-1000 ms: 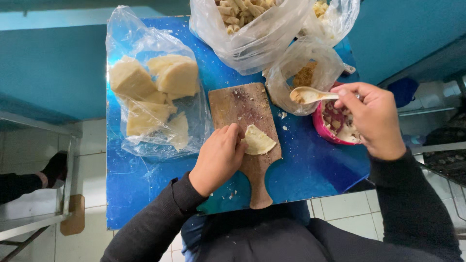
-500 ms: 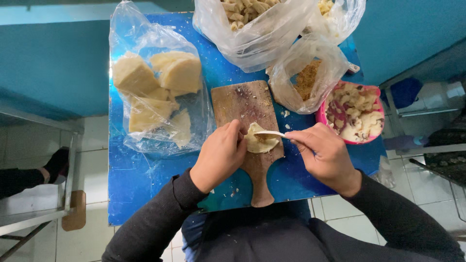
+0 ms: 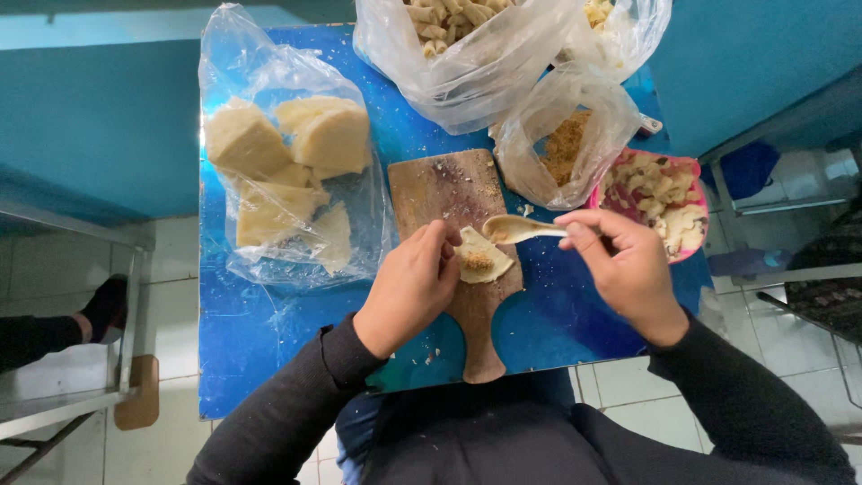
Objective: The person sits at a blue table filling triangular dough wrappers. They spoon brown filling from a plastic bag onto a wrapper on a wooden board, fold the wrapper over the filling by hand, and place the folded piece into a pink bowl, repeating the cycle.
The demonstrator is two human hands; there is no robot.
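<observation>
Since half a second earlier the spoon [image 3: 521, 228] has lifted off the dough piece [image 3: 482, 259] and drawn back to the right, leaving a small heap of brown filling on the dough. The right hand [image 3: 624, 269] holds the pale spoon by its handle, fingers pinched shut on it, with the bowl of the spoon hovering just above the dough's upper right edge. The left hand [image 3: 413, 286] rests on the wooden cutting board [image 3: 453, 193], fingers curled and closed on the left edge of the dough piece, which lies flat on the lower part of the board. The board sits on the blue tabletop [image 3: 260, 332] between the two hands.

To the left lies a clear bag of pale dough blocks [image 3: 287, 171]. Behind the board stand a large clear bag of shaped pieces [image 3: 467, 54] and a smaller bag of brown crumbs [image 3: 566, 144]. A pink bowl [image 3: 664, 202] of pale bits sits just beyond the right hand.
</observation>
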